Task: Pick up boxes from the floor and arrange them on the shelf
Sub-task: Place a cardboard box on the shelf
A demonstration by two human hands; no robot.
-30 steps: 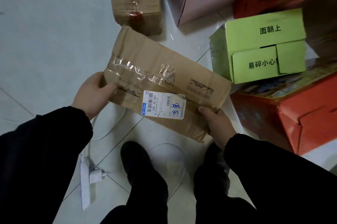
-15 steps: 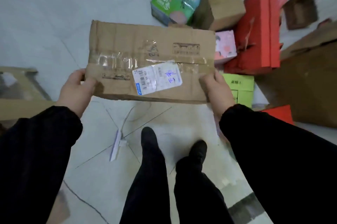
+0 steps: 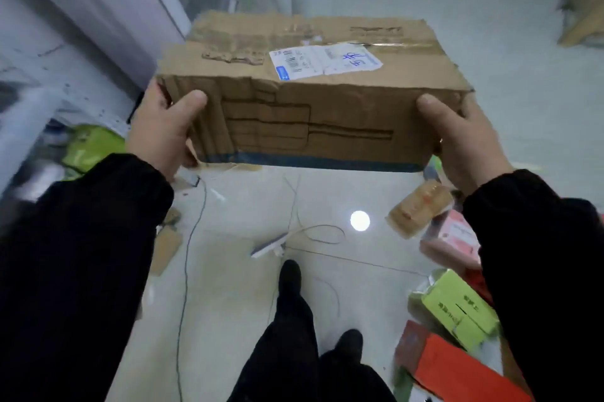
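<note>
Carrying is judged the step in hand.

Floor [image 3: 228,287]: pale tile, now seen from standing height. Half a second ago the view sat lower, close over the pile.

Panel [image 3: 98,3]: pale upright at upper left, newly in view. Whether it belongs to the shelf cannot be told.

Box [image 3: 304,97]: brown, creased, held level in the air ahead of the person, well clear of the floor. Its long side faces the person and its top is turned up. A second ago it hung tilted, low over the pile.

Red box [image 3: 457,369], green box [image 3: 457,310] and taped box [image 3: 420,208]: on the floor at lower right, well apart from the carried box and not yet collected.

Left hand [image 3: 163,130]: grips the box's left end, thumb across the near face, fingers hidden behind.

Right hand [image 3: 464,140]: grips the right end the same way. Both grips are as they were half a second ago.

Label [image 3: 327,60]: white, on the top face, right of centre.

Cable [image 3: 186,271]: trails across the floor left of the feet, a likely trip hazard.

Finding: the pick-up of this box is complete and the person has turned from the pile. Placement remains, and several boxes are still to be fetched.
</note>
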